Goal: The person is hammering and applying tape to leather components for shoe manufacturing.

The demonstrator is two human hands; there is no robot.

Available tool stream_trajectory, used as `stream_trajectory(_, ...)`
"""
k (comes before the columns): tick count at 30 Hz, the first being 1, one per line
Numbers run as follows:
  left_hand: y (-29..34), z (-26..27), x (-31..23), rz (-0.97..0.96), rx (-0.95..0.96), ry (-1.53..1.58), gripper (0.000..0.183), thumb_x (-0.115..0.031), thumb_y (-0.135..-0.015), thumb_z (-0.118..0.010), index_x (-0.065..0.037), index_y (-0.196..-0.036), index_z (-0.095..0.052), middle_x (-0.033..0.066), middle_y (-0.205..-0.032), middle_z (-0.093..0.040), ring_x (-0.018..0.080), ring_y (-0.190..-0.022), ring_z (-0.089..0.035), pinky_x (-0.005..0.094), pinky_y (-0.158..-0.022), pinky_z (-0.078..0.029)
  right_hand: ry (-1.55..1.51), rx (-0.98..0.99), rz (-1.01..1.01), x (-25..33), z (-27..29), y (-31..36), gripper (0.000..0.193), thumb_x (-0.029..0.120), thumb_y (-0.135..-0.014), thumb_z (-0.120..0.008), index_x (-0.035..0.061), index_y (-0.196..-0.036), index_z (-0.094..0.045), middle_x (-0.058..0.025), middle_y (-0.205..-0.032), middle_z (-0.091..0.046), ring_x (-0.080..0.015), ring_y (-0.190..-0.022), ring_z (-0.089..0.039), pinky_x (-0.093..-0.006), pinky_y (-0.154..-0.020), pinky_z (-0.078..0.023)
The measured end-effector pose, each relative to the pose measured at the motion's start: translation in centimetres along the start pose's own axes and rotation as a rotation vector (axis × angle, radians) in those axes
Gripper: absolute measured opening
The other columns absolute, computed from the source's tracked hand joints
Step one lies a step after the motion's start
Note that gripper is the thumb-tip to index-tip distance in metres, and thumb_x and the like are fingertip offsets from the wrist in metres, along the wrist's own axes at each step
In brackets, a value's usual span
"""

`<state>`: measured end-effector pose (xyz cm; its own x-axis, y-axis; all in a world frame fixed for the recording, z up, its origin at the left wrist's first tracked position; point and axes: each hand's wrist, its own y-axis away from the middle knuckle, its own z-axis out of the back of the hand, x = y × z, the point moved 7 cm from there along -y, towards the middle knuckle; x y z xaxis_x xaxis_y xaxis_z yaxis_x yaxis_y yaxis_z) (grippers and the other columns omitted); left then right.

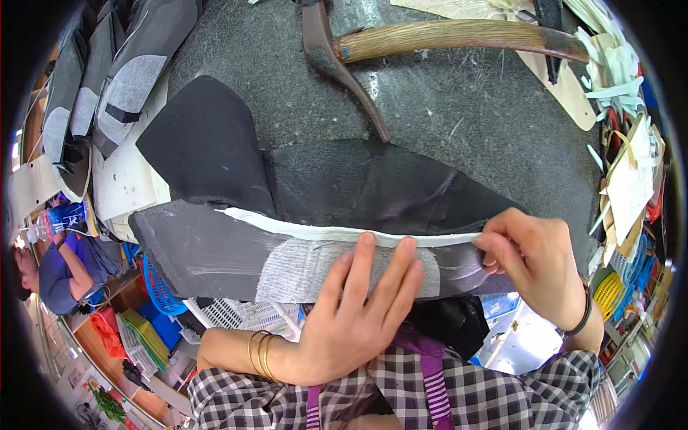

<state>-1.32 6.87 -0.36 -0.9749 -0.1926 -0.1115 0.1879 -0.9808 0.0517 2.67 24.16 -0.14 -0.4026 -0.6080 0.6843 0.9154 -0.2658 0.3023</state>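
A dark, flat material piece (322,179) lies across the worktable, its black upper part above a grey lower part that carries a pale woven patch (294,269). Along the line between the two parts runs a narrow white strip (308,231). My left hand (362,308) rests flat with fingers spread, the tips on the patch and the strip's lower edge. At the strip's right end, my right hand (534,258) pinches it between thumb and forefinger. The fingertips hide that end of the strip.
A hammer (459,37) with a wooden handle lies beyond the piece. Similar dark pieces (140,86) are stacked at the far left. White strips (620,79) and cut sheets (634,179) crowd the right edge. A person (72,265) is at the left, near a blue basket (161,287).
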Motion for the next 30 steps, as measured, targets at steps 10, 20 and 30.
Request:
stream_trajectory(10, -2.8, -0.6, -2.5, -0.123, -0.079, 0.078, 0.046, -0.029, -0.084, -0.059, -0.015, -0.128, -0.058, 0.0099, -0.137, -0.054, 0.0235, -0.121, -0.051, 0.0438, -0.103, -0.040, 0.300, 0.121, 0.144, -0.2, 0.8, -2.1, 0.034, 0.028, -0.084, -0.071, 0.0006, -0.069, -0.057, -0.0194, -0.057, -0.057, -0.0399, -0.059, -0.061, -0.0453, -0.053, -0.048)
stream_trajectory(20, -3.7, -0.9, -2.9, -0.110, -0.078, -0.019, 0.039, -0.023, -0.084, -0.061, -0.018, -0.122, -0.057, -0.0036, -0.135, -0.056, 0.0201, -0.117, -0.049, 0.0430, -0.102, -0.036, 0.597, -0.308, 0.927, 1.3, 1.2, -2.0, 0.039, 0.029, -0.080, -0.074, 0.0004, -0.097, -0.055, -0.0117, -0.078, -0.063, -0.0315, -0.068, -0.065, -0.0358, -0.058, -0.049)
stream_trajectory(30, -4.6, -0.8, -3.2, -0.118, -0.050, -0.066, 0.032, -0.023, -0.080, -0.066, -0.020, -0.109, -0.051, -0.0056, -0.128, -0.060, 0.0216, -0.110, -0.051, 0.0443, -0.096, -0.037, 0.021, 0.201, 0.616, 1.1, 3.1, -3.9, 0.031, 0.016, -0.070, -0.074, -0.0023, -0.081, -0.051, -0.0156, -0.076, -0.053, -0.0402, -0.073, -0.057, -0.0456, -0.063, -0.044)
